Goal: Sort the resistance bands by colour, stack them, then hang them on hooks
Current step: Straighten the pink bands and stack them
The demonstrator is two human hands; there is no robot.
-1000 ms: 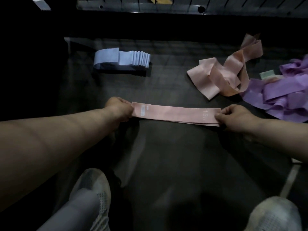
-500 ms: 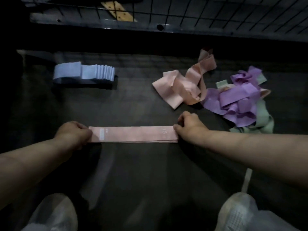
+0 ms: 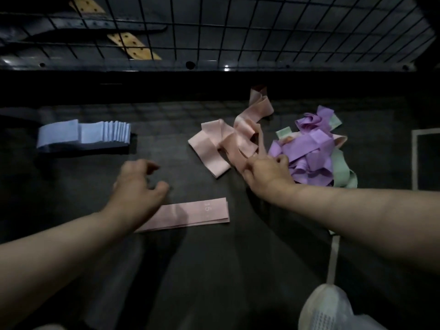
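A person's right hand (image 3: pixel 265 171) pinches a strand of the tangled pink bands (image 3: pixel 214 148); the left hand (image 3: pixel 138 184), fingers loose and empty, hovers over the flattened pink band (image 3: pixel 202 211)

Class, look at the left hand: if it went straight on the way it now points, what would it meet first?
Probably the tangled pink bands, after crossing bare dark surface; the left hand may be raised, as depth is unclear.

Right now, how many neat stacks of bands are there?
2. The blue stack sits far left; the pink stack lies in front, partly hidden by the left hand. The other bands lie loose.
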